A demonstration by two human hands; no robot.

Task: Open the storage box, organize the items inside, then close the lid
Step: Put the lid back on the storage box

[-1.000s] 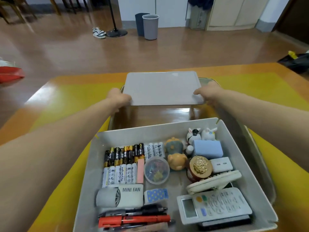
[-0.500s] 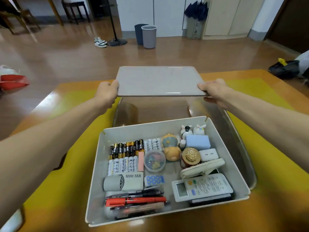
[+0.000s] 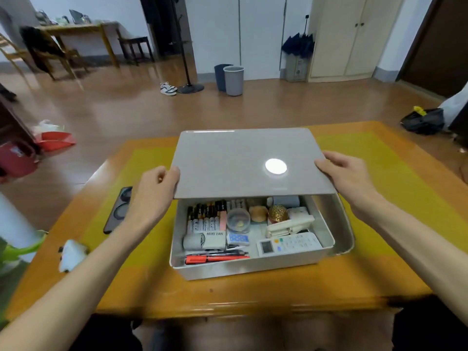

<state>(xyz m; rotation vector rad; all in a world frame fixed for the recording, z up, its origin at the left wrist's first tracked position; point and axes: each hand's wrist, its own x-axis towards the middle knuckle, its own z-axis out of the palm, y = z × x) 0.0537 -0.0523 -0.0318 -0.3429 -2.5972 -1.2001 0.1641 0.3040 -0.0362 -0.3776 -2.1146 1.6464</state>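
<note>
A grey storage box [image 3: 253, 266] sits on the table, packed in rows with batteries [image 3: 205, 215], a mini fan [image 3: 205, 240], red and black pens [image 3: 215, 257], a remote control [image 3: 288, 244] and small trinkets. The flat grey lid [image 3: 228, 163] hovers over the box's far half, tilted, hiding the back row. My left hand [image 3: 154, 196] grips the lid's left edge. My right hand [image 3: 347, 173] grips its right edge.
The box sits in a metal tray [image 3: 347, 239] on a yellow mat [image 3: 395, 188] over an orange wooden table. A phone with glasses on it [image 3: 117, 211] lies left of the box. A white object [image 3: 72, 254] lies near the left front edge.
Both hands lifted the lid from behind the box and carried it toward me, over the box's far half. The view has pulled back.
</note>
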